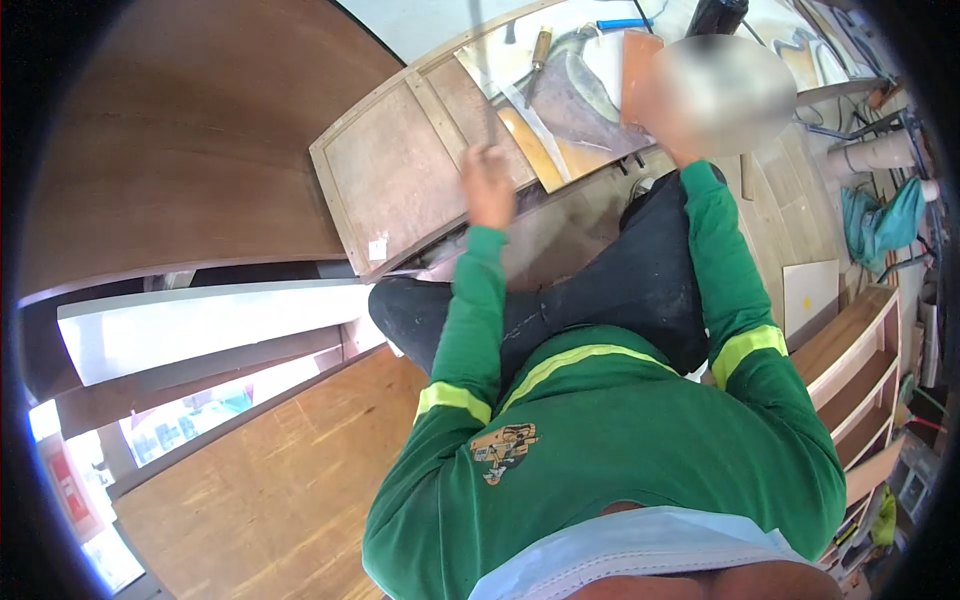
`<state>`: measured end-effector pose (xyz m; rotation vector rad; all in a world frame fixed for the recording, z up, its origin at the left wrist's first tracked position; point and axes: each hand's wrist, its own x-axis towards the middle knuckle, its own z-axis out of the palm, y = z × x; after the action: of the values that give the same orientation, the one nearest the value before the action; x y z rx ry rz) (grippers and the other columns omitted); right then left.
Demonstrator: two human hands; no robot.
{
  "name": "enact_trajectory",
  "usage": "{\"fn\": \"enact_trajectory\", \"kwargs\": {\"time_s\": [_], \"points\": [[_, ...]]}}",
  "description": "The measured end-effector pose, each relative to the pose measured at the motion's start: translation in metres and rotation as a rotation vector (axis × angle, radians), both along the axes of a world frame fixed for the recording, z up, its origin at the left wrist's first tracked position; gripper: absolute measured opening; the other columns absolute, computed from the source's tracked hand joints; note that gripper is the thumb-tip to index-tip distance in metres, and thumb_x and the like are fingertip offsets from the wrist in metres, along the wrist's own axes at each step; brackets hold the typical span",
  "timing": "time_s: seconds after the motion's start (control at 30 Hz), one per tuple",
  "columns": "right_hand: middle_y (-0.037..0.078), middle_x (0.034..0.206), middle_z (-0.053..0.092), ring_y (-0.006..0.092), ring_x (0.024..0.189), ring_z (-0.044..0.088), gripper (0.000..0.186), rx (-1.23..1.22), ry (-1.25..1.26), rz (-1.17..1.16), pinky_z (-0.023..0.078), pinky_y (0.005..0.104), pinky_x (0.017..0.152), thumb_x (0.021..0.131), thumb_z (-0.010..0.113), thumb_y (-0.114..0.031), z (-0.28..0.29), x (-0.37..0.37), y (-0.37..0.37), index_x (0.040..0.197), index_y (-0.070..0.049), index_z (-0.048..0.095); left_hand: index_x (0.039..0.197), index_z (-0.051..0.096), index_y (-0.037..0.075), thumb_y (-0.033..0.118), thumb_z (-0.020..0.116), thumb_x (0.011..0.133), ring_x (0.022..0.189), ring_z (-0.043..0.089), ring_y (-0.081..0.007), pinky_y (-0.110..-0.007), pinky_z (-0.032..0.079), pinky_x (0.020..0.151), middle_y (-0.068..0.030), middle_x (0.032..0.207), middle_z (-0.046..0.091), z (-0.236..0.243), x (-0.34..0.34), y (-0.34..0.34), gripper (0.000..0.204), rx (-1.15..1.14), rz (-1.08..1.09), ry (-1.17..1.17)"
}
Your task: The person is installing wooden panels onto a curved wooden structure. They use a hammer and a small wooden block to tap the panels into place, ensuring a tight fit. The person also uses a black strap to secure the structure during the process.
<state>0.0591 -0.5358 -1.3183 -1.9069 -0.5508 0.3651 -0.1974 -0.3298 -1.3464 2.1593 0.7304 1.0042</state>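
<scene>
My left hand (487,185) is closed around a long, thin grey rod (483,70) that stands up from it, smeared by motion, so its exact kind cannot be told. It is over the framed wooden panel (385,150). My right hand (672,120) is against the edge of a flat orange-brown piece (638,75); a blurred patch hides its fingers. Left of that piece, a chisel with a wooden handle (541,47) lies on a picture-covered sheet (575,110). A pale, straight strip (528,118) lies across the sheet's near corner.
A large brown board (170,140) stands at the left, above a white panel (210,325). Plywood (270,480) is at the lower left. Wooden shelving (860,370) stands at the right, below a teal cloth (880,225). A blue-handled tool (622,24) lies at the far side.
</scene>
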Motion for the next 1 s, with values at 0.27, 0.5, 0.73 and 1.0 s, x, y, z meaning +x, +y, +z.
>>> {"fn": "enact_trajectory", "kwargs": {"time_s": [0.27, 0.5, 0.73, 1.0], "points": [[0.007, 0.118, 0.068, 0.0199, 0.097, 0.072, 0.039, 0.32, 0.664, 0.215, 0.06, 0.0337, 0.074, 0.105, 0.06, -0.037, -0.007, -0.08, 0.01, 0.13, -0.006, 0.059, 0.111, 0.069, -0.001, 0.005, 0.06, 0.097, 0.099, 0.067, -0.0345, -0.042, 0.053, 0.089, -0.0191, 0.106, 0.069, 0.024, 0.069, -0.057, 0.017, -0.161, -0.62, 0.024], [0.002, 0.104, 0.069, 0.0118, 0.082, 0.07, 0.027, 0.359, 0.739, 0.133, 0.056, 0.0278, 0.072, 0.106, 0.06, -0.031, -0.014, -0.086, 0.04, 0.119, -0.008, 0.064, 0.136, 0.063, 0.0, 0.041, 0.062, 0.098, 0.132, 0.05, -0.0448, -0.053, 0.038, 0.113, -0.0291, 0.139, 0.055, -0.016, 0.091, 0.186, 0.055, 0.366, 0.27, 0.456], [0.003, 0.09, 0.066, 0.0102, 0.073, 0.067, 0.03, 0.427, 0.787, 0.136, 0.054, 0.0259, 0.065, 0.105, 0.06, -0.029, 0.0, -0.089, 0.051, 0.112, -0.001, 0.065, 0.146, 0.055, 0.003, 0.053, 0.054, 0.1, 0.136, 0.05, -0.0403, -0.048, 0.041, 0.113, -0.024, 0.152, 0.046, -0.047, 0.132, 0.28, 0.068, 0.403, 0.276, 0.713], [0.005, 0.096, 0.066, 0.0104, 0.078, 0.063, 0.026, 0.439, 0.991, 0.21, 0.051, 0.0255, 0.071, 0.106, 0.058, -0.023, 0.021, -0.075, 0.031, 0.115, 0.001, 0.062, 0.145, 0.052, -0.005, 0.053, 0.048, 0.103, 0.133, 0.051, -0.0453, -0.049, 0.043, 0.112, -0.0296, 0.15, 0.043, -0.045, 0.141, 0.279, 0.072, 0.403, 0.214, 0.774]]}}
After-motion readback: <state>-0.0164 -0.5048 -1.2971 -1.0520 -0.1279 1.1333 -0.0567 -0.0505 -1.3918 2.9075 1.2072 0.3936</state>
